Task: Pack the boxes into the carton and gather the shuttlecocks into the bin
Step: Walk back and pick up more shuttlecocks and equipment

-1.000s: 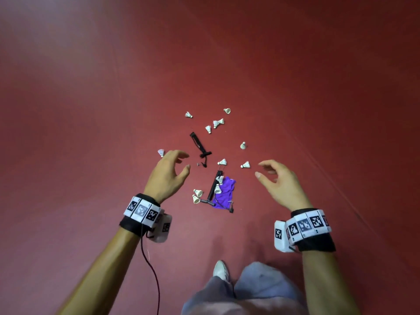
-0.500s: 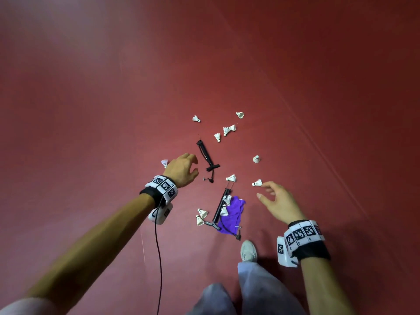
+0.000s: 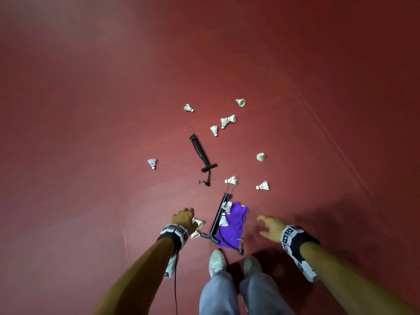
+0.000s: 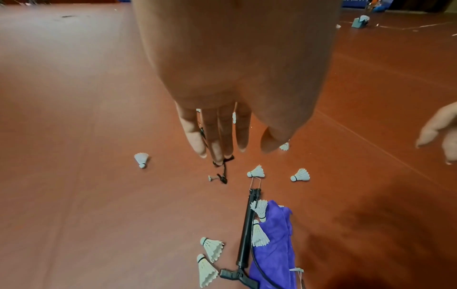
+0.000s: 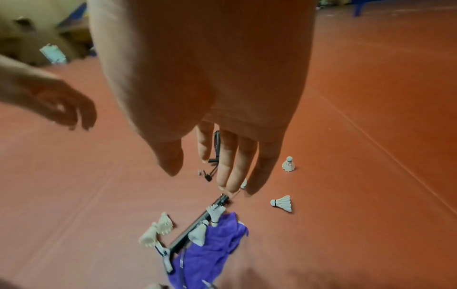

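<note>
Two black pumps (image 3: pixel 203 153), purple cloth (image 3: pixel 234 226)

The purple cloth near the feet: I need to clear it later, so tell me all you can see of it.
The purple cloth is soft, thin fabric, crumpled and lying flat on the red floor just ahead of the person's shoes. A black pump lies along its left edge, its hose crossing the cloth. Two shuttlecocks rest on that edge. Neither hand touches it.

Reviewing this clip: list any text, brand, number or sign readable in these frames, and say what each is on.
No readable text in any view.
Wristbands: black-and-white square marker patterns, no letters or numbers.
Far pump: a faint mark on the barrel, too small to read.
Blue board at the far edge of the hall: pale marks, too blurred to read.
Shuttlecocks, purple cloth, floor: nothing written that shows.
</note>
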`<state>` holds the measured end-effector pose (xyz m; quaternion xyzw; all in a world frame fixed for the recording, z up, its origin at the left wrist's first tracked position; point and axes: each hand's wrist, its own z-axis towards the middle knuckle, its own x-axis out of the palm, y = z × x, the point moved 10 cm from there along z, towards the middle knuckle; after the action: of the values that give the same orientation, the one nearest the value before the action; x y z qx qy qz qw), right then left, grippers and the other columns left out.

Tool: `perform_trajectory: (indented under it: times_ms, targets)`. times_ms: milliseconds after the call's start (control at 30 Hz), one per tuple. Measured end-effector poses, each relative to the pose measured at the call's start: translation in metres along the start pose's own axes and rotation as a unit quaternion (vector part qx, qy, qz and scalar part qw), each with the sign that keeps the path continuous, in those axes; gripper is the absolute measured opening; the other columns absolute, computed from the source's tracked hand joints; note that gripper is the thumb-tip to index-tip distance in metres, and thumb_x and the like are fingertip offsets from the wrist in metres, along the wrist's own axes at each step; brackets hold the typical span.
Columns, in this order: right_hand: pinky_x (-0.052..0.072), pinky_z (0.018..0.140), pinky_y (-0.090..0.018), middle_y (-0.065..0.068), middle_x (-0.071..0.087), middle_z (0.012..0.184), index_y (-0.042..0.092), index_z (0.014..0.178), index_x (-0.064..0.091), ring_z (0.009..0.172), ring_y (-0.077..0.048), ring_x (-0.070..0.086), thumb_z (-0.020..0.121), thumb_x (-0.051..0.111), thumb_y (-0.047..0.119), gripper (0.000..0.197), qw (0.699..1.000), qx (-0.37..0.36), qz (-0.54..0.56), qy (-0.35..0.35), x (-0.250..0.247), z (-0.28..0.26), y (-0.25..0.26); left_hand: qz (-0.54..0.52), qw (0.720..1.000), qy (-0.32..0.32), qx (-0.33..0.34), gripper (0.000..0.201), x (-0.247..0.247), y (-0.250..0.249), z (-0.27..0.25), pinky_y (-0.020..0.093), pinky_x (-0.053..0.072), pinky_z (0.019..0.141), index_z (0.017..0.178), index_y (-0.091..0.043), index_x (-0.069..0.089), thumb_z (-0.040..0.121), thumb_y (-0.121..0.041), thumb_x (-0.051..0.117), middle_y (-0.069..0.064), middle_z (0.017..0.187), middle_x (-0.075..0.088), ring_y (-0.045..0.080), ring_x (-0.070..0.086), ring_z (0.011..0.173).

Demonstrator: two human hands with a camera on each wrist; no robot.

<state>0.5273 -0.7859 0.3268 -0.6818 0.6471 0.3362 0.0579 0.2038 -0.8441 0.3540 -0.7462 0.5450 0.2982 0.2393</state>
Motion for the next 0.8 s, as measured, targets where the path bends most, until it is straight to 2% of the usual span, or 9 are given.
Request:
perform_trajectory:
  times_ms: [100, 233, 367, 500, 567, 667, 733, 800]
  targets:
    - [0.048, 0.104, -0.031, -0.003, 0.063, 0.135, 0.025, 0.146, 0.045, 0.124, -0.025, 0.062, 0.094, 0.067, 0.036, 0.057, 0.997, -0.017, -0.071, 0.013, 0.028, 0.071, -0.016, -0.02, 1.0, 0.008, 0.017, 0.047, 0.06, -0.004, 0.069, 0.04, 0.05, 0.094, 0.131, -0.012, 0.052, 0.095, -0.042, 0.06, 0.011, 0.13, 0.06, 0.034, 0.062, 0.116]
    - [0.044, 0.103, -0.031, -0.006, 0.058, 0.144, 0.025, 0.153, 0.037, 0.13, -0.026, 0.058, 0.097, 0.064, 0.035, 0.063, 0.993, -0.038, -0.113, 0.014, 0.068, 0.174, -0.042, -0.044, 0.999, 0.02, 0.024, 0.044, 0.145, -0.006, 0.162, 0.04, 0.051, 0.094, 0.13, -0.013, 0.052, 0.095, -0.039, 0.06, 0.011, 0.13, 0.061, 0.033, 0.062, 0.116]
    - [0.045, 0.096, -0.03, -0.007, 0.063, 0.136, 0.024, 0.154, 0.035, 0.123, -0.029, 0.062, 0.096, 0.065, 0.033, 0.066, 0.994, -0.067, -0.088, -0.001, 0.106, 0.276, -0.061, -0.063, 0.997, 0.034, 0.028, 0.051, 0.225, -0.004, 0.252, 0.041, 0.051, 0.097, 0.134, -0.012, 0.05, 0.096, -0.044, 0.058, 0.012, 0.133, 0.061, 0.034, 0.062, 0.118]
    - [0.049, 0.088, -0.03, -0.005, 0.067, 0.123, 0.032, 0.157, 0.031, 0.11, -0.027, 0.066, 0.096, 0.065, 0.036, 0.07, 0.991, -0.108, -0.074, -0.023, 0.146, 0.359, -0.072, -0.097, 0.994, 0.032, 0.034, 0.057, 0.285, -0.01, 0.324, 0.042, 0.05, 0.098, 0.138, -0.01, 0.048, 0.099, -0.052, 0.053, 0.012, 0.135, 0.06, 0.034, 0.061, 0.12]
    - [0.05, 0.086, -0.031, -0.004, 0.067, 0.118, 0.033, 0.159, 0.028, 0.102, -0.024, 0.066, 0.097, 0.064, 0.038, 0.071, 0.989, -0.127, -0.076, -0.019, 0.167, 0.39, -0.074, -0.107, 0.992, 0.037, 0.048, 0.056, 0.309, -0.015, 0.35, 0.042, 0.051, 0.096, 0.139, -0.012, 0.048, 0.099, -0.051, 0.053, 0.013, 0.132, 0.06, 0.035, 0.061, 0.119]
    - [0.05, 0.084, -0.031, -0.004, 0.065, 0.115, 0.037, 0.158, 0.029, 0.091, -0.017, 0.059, 0.097, 0.063, 0.041, 0.071, 0.983, -0.161, -0.09, -0.011, 0.192, 0.427, -0.072, -0.139, 0.988, 0.037, 0.059, 0.066, 0.342, -0.018, 0.384, 0.039, 0.052, 0.093, 0.139, -0.017, 0.048, 0.093, -0.063, 0.055, 0.013, 0.129, 0.063, 0.034, 0.063, 0.116]
    - [0.048, 0.082, -0.028, -0.005, 0.064, 0.113, 0.036, 0.156, 0.032, 0.088, -0.015, 0.054, 0.096, 0.064, 0.041, 0.068, 0.98, -0.175, -0.094, -0.003, 0.207, 0.445, -0.069, -0.18, 0.981, 0.031, 0.064, 0.069, 0.362, -0.02, 0.401, 0.033, 0.05, 0.089, 0.138, -0.018, 0.051, 0.091, -0.066, 0.058, 0.011, 0.125, 0.066, 0.032, 0.065, 0.113]
    - [0.046, 0.078, -0.026, -0.006, 0.066, 0.112, 0.031, 0.152, 0.04, 0.085, -0.015, 0.054, 0.096, 0.066, 0.04, 0.062, 0.977, -0.186, -0.099, 0.005, 0.22, 0.458, -0.065, -0.202, 0.977, 0.023, 0.062, 0.066, 0.367, -0.023, 0.406, 0.034, 0.052, 0.087, 0.131, -0.02, 0.056, 0.09, -0.071, 0.058, 0.008, 0.117, 0.069, 0.029, 0.067, 0.107]
